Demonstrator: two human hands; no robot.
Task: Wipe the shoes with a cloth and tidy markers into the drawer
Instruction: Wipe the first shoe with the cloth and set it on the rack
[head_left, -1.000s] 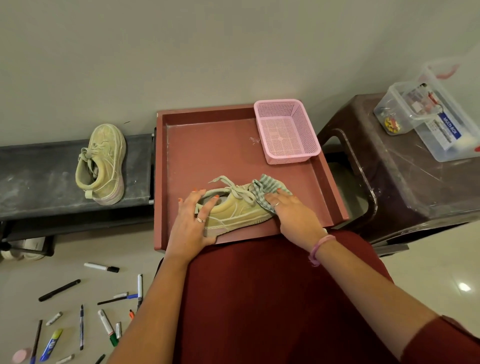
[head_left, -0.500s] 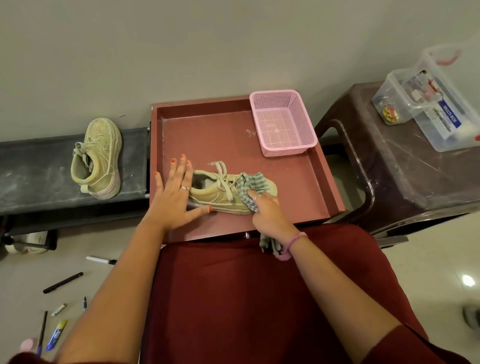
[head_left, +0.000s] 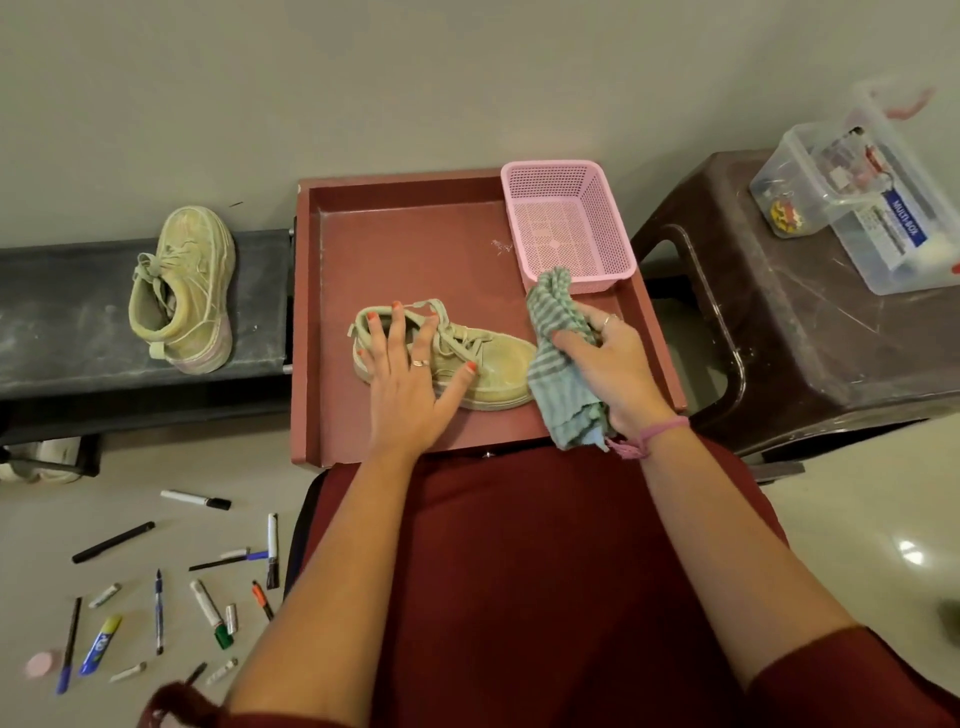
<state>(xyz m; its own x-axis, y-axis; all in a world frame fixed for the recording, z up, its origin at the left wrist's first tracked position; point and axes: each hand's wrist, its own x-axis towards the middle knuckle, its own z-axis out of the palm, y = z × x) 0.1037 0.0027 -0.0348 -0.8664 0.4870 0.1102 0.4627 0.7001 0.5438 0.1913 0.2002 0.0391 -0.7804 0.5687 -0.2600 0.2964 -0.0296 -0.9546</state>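
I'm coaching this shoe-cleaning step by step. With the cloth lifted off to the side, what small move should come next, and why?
Probably bring the right hand with the striped cloth back down onto the toe of the shoe and wipe. The left hand rests flat on the shoe, steadying it in the red drawer, and the cloth sits just beside the toe, off its surface.

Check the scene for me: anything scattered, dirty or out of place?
Yes. Loose markers and pens lie scattered on the pale floor at lower left, none in the red wooden drawer. The second beige lace-up shoe on the dark bench looks scuffed and streaked.
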